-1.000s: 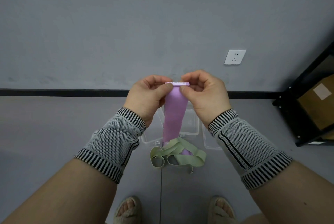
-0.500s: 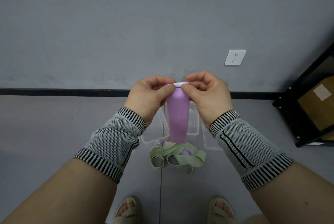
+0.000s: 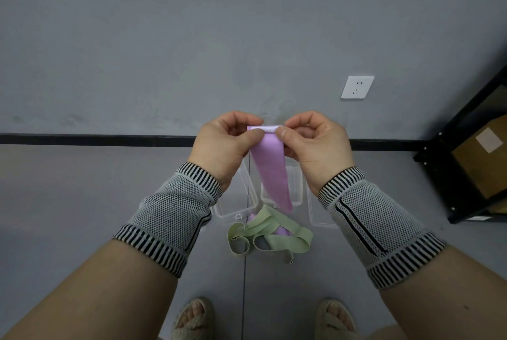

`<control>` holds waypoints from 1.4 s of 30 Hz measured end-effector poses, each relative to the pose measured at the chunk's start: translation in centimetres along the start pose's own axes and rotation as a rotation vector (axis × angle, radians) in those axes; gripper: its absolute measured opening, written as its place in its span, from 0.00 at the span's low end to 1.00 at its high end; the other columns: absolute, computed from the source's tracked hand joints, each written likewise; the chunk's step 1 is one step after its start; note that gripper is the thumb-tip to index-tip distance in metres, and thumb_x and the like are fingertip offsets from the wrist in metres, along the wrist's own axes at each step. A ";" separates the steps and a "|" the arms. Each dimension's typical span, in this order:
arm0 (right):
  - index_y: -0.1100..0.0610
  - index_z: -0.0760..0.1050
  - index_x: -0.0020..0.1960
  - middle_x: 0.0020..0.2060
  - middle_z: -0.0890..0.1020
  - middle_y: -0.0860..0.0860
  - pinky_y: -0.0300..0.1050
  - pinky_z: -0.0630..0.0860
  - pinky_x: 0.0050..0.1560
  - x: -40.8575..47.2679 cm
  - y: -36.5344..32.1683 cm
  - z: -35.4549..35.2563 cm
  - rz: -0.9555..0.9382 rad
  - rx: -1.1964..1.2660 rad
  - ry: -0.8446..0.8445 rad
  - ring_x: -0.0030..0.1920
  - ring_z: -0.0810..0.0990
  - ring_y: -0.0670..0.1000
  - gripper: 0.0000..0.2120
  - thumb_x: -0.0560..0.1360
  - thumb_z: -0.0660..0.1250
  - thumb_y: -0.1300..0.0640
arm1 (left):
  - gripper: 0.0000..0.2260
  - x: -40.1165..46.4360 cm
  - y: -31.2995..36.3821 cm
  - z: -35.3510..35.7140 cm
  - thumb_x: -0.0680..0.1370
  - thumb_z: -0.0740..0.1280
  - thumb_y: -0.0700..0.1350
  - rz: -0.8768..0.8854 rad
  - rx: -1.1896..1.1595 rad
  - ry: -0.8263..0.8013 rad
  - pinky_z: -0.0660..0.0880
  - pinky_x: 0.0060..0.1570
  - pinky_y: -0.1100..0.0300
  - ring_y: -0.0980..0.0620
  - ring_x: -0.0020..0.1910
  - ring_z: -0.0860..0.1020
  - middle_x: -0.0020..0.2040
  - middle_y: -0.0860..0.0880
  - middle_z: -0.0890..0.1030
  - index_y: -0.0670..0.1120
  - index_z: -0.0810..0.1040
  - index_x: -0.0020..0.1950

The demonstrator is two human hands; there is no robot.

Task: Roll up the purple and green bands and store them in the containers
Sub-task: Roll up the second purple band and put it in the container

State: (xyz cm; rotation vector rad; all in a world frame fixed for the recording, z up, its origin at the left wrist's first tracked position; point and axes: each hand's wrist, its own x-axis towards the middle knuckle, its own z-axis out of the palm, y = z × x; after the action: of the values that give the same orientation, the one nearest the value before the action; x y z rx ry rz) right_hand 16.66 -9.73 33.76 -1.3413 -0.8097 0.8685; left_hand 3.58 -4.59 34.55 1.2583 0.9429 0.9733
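The left hand (image 3: 223,144) and the right hand (image 3: 319,144) both pinch the top edge of the purple band (image 3: 273,172) between them; it hangs down over the clear containers (image 3: 295,191). The green band (image 3: 270,235) lies on the floor below.

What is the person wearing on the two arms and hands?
Both hands, left and right, are bare, without gloves or rings. Each wrist carries a knitted wrist sleeve, left and right: grey-white mesh in the middle, black-and-white striped bands at both ends, and a thin black line along it. The forearms are bare.
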 end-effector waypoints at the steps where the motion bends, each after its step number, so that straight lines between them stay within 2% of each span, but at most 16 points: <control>1: 0.55 0.76 0.44 0.33 0.82 0.53 0.47 0.80 0.41 0.1 0.0 -0.1 0.012 0.024 -0.029 0.37 0.82 0.52 0.09 0.72 0.70 0.68 | 0.08 0.0 0.0 0.0 0.74 0.67 0.30 0.002 0.001 -0.002 0.69 0.28 0.69 0.61 0.24 0.72 0.29 0.52 0.76 0.43 0.78 0.42; 3: 0.55 0.77 0.48 0.34 0.83 0.53 0.46 0.81 0.43 0.1 0.0 -0.2 0.015 0.022 -0.089 0.38 0.83 0.50 0.09 0.73 0.69 0.67 | 0.08 0.0 -0.1 0.0 0.73 0.67 0.30 0.006 0.016 0.001 0.71 0.31 0.68 0.60 0.27 0.74 0.31 0.50 0.78 0.43 0.78 0.41; 6: 0.58 0.78 0.43 0.36 0.82 0.54 0.42 0.81 0.41 -0.1 -0.2 -0.1 -0.007 -0.020 -0.098 0.35 0.81 0.47 0.06 0.73 0.68 0.68 | 0.08 0.1 -0.3 0.0 0.73 0.68 0.32 -0.004 0.034 0.001 0.77 0.40 0.62 0.55 0.35 0.78 0.35 0.49 0.80 0.45 0.79 0.43; 9: 0.58 0.78 0.40 0.36 0.83 0.55 0.44 0.80 0.41 0.1 -0.1 -0.3 -0.014 0.001 -0.046 0.36 0.82 0.49 0.07 0.72 0.69 0.69 | 0.04 -0.1 -0.2 0.1 0.75 0.68 0.36 -0.037 0.079 -0.016 0.72 0.31 0.71 0.62 0.31 0.78 0.34 0.53 0.81 0.44 0.79 0.47; 13: 0.57 0.78 0.41 0.39 0.82 0.58 0.48 0.81 0.45 0.4 0.0 -0.6 -0.025 -0.016 0.009 0.41 0.82 0.52 0.08 0.72 0.69 0.69 | 0.08 -0.2 0.1 0.2 0.78 0.64 0.38 -0.056 0.097 -0.015 0.67 0.25 0.74 0.63 0.28 0.76 0.28 0.56 0.80 0.45 0.80 0.41; 15: 0.57 0.78 0.40 0.39 0.82 0.58 0.52 0.82 0.48 0.4 0.1 -0.6 -0.041 -0.035 0.012 0.42 0.81 0.54 0.09 0.71 0.70 0.70 | 0.09 -0.2 0.2 0.3 0.78 0.64 0.39 -0.062 0.090 0.004 0.67 0.25 0.73 0.62 0.27 0.75 0.28 0.56 0.79 0.45 0.80 0.39; 19: 0.56 0.78 0.38 0.37 0.82 0.55 0.54 0.81 0.51 0.2 0.1 -0.5 -0.060 -0.067 0.001 0.42 0.81 0.53 0.11 0.70 0.70 0.71 | 0.07 -0.1 0.0 0.2 0.77 0.66 0.41 -0.055 0.135 0.042 0.67 0.26 0.72 0.60 0.30 0.76 0.34 0.50 0.80 0.44 0.81 0.41; 23: 0.56 0.78 0.37 0.35 0.82 0.53 0.56 0.80 0.52 0.2 0.0 -0.5 -0.064 -0.099 -0.039 0.40 0.81 0.52 0.11 0.69 0.70 0.71 | 0.05 0.1 -0.1 -0.2 0.76 0.67 0.40 -0.013 0.214 0.060 0.68 0.27 0.73 0.63 0.29 0.76 0.37 0.49 0.81 0.43 0.81 0.42; 27: 0.55 0.77 0.40 0.37 0.83 0.53 0.50 0.81 0.49 0.0 0.1 -0.5 -0.086 -0.206 -0.108 0.40 0.81 0.51 0.08 0.70 0.73 0.66 | 0.04 0.2 -0.3 -0.4 0.76 0.68 0.38 -0.001 0.232 0.030 0.70 0.31 0.72 0.63 0.30 0.77 0.37 0.48 0.81 0.43 0.81 0.42; 30: 0.54 0.77 0.38 0.33 0.81 0.50 0.44 0.79 0.43 0.0 0.2 -0.3 -0.095 -0.277 -0.110 0.35 0.79 0.46 0.08 0.70 0.73 0.64 | 0.04 0.1 -0.3 -0.4 0.76 0.67 0.38 -0.005 0.222 -0.028 0.73 0.38 0.71 0.62 0.36 0.79 0.41 0.49 0.83 0.44 0.81 0.44; 33: 0.55 0.77 0.37 0.34 0.82 0.54 0.47 0.79 0.45 0.3 0.1 -0.6 -0.049 -0.196 -0.074 0.37 0.79 0.50 0.08 0.69 0.73 0.65 | 0.06 -0.1 -0.1 -0.4 0.77 0.65 0.39 -0.035 0.211 -0.088 0.73 0.37 0.73 0.64 0.39 0.79 0.42 0.52 0.83 0.46 0.81 0.48; 36: 0.55 0.77 0.35 0.33 0.81 0.55 0.51 0.77 0.45 0.6 0.4 -0.8 0.009 -0.083 -0.046 0.37 0.79 0.52 0.10 0.69 0.72 0.67 | 0.08 -0.2 -0.3 -0.4 0.76 0.66 0.38 -0.037 0.257 -0.113 0.75 0.45 0.64 0.56 0.41 0.78 0.41 0.51 0.81 0.47 0.81 0.52; 39: 0.56 0.76 0.34 0.33 0.80 0.56 0.52 0.75 0.45 0.7 0.6 -0.7 0.056 0.023 -0.022 0.38 0.77 0.55 0.11 0.69 0.71 0.69 | 0.09 -0.3 -0.3 -0.2 0.75 0.68 0.36 -0.020 0.268 -0.128 0.76 0.52 0.52 0.51 0.41 0.76 0.40 0.47 0.78 0.48 0.79 0.50; 42: 0.58 0.75 0.34 0.35 0.79 0.60 0.56 0.76 0.49 0.8 0.7 -0.6 0.061 0.059 -0.006 0.40 0.77 0.57 0.10 0.69 0.71 0.70 | 0.10 -0.4 -0.2 -0.1 0.75 0.68 0.35 -0.016 0.274 -0.129 0.76 0.55 0.53 0.52 0.43 0.79 0.44 0.45 0.82 0.50 0.79 0.49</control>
State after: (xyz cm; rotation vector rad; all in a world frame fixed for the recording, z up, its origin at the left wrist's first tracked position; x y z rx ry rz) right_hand 17.52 -9.29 33.04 -1.3176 -0.7448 0.9381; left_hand 3.36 -4.94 34.34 1.5215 1.0067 0.7580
